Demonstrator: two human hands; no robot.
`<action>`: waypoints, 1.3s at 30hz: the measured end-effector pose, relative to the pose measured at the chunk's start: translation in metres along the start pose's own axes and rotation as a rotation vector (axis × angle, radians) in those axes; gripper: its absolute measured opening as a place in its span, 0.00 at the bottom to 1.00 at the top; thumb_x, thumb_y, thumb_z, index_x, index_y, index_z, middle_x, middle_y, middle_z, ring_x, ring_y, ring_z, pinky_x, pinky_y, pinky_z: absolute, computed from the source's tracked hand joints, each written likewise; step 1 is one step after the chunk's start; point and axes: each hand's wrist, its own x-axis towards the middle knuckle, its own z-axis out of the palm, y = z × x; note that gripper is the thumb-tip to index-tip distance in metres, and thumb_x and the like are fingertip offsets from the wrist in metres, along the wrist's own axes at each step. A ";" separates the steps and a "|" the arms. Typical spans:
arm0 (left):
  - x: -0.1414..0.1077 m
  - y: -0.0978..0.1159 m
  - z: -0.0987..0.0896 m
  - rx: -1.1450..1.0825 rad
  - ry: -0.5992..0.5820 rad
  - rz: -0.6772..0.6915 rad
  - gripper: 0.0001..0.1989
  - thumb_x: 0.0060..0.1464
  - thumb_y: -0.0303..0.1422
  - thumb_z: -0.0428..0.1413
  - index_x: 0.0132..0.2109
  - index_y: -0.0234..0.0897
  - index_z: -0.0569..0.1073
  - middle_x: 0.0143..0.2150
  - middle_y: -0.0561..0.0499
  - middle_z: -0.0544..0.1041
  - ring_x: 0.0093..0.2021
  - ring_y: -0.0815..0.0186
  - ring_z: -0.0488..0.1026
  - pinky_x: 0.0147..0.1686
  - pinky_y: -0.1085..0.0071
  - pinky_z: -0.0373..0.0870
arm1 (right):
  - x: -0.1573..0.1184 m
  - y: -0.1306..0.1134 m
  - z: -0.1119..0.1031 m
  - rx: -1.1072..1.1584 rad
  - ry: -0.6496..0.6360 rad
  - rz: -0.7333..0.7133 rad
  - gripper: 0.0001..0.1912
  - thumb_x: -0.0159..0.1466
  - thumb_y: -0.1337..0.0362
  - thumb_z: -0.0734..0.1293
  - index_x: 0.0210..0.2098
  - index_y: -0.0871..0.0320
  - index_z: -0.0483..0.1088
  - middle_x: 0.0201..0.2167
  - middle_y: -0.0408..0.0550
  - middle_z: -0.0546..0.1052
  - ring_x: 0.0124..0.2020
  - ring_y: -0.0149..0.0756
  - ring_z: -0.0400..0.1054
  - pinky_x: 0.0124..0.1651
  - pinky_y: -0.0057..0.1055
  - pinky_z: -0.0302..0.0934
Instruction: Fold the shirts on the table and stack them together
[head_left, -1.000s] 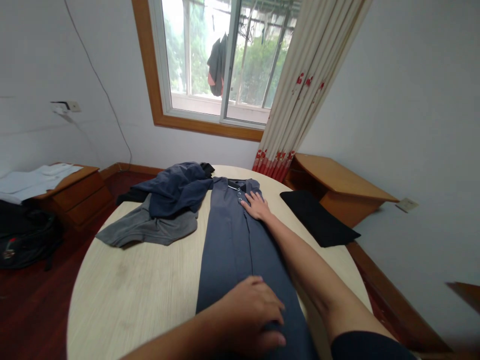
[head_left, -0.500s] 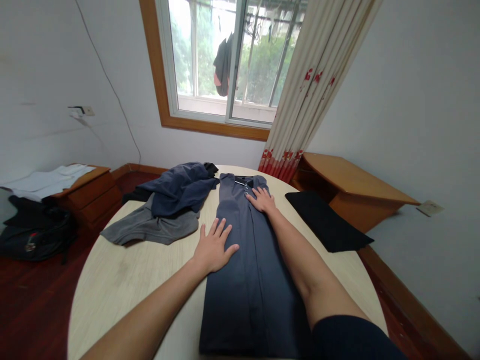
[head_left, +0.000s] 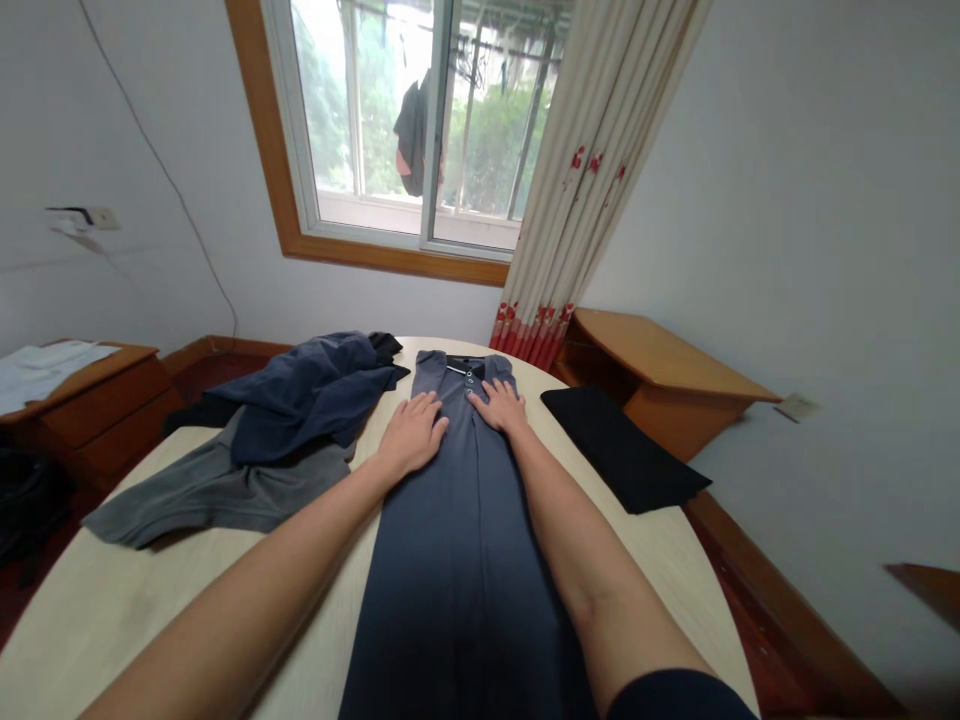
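Observation:
A pair of dark grey-blue trousers [head_left: 457, 540] lies lengthwise on the round table [head_left: 300, 600], its waistband at the far end and its legs running toward me. Metal eyelets and a pale cord show by the waist. My left hand [head_left: 411, 430] rests on the left edge of the trousers below the waist, fingers stretched forward. On the right side, near the eyelets, my right hand [head_left: 499, 405] lies flat with its fingers spread. Neither hand grips the cloth.
Left on the table is a loose heap of navy [head_left: 300, 400] and grey clothes [head_left: 195, 490]. A folded black garment [head_left: 622, 445] lies at the right. Beyond stand a wooden desk [head_left: 667, 350], a curtain [head_left: 577, 200] and a drawer cabinet [head_left: 105, 410].
My left hand has slid forward along the trousers toward the waist. My right hand stays near the eyelets. The view has shifted to the right and closer.

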 end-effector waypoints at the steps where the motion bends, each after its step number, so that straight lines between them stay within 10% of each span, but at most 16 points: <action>1: 0.015 -0.004 0.004 0.020 -0.030 -0.014 0.27 0.69 0.41 0.39 0.66 0.33 0.66 0.72 0.40 0.60 0.72 0.54 0.55 0.69 0.55 0.49 | 0.000 0.000 0.000 0.002 0.001 -0.001 0.42 0.68 0.35 0.48 0.72 0.53 0.52 0.75 0.52 0.48 0.74 0.51 0.37 0.70 0.61 0.36; 7: 0.064 -0.027 0.031 0.117 -0.195 -0.085 0.37 0.67 0.52 0.38 0.72 0.30 0.56 0.75 0.36 0.50 0.74 0.45 0.47 0.67 0.49 0.49 | 0.004 0.002 0.001 0.028 0.012 -0.002 0.41 0.67 0.35 0.52 0.71 0.51 0.55 0.75 0.51 0.48 0.74 0.53 0.38 0.70 0.61 0.35; 16: 0.054 -0.023 0.030 0.184 -0.108 -0.069 0.35 0.68 0.47 0.35 0.72 0.28 0.55 0.75 0.37 0.51 0.74 0.46 0.46 0.68 0.46 0.43 | -0.003 0.042 -0.003 0.700 0.307 -0.048 0.34 0.72 0.48 0.49 0.70 0.60 0.57 0.67 0.55 0.66 0.66 0.40 0.62 0.64 0.38 0.57; 27: -0.060 0.017 0.012 0.073 -0.217 0.048 0.35 0.67 0.50 0.37 0.72 0.34 0.55 0.75 0.38 0.51 0.75 0.49 0.46 0.69 0.46 0.43 | -0.105 0.042 -0.009 0.471 0.153 -0.221 0.30 0.66 0.45 0.64 0.60 0.55 0.72 0.66 0.53 0.67 0.68 0.44 0.58 0.69 0.43 0.52; 39: -0.159 0.013 -0.026 0.053 -0.300 0.203 0.37 0.67 0.53 0.38 0.74 0.36 0.52 0.75 0.40 0.47 0.75 0.53 0.42 0.70 0.50 0.43 | -0.237 0.042 -0.023 0.072 0.010 -0.294 0.33 0.70 0.45 0.58 0.69 0.52 0.60 0.72 0.50 0.55 0.73 0.45 0.47 0.72 0.51 0.39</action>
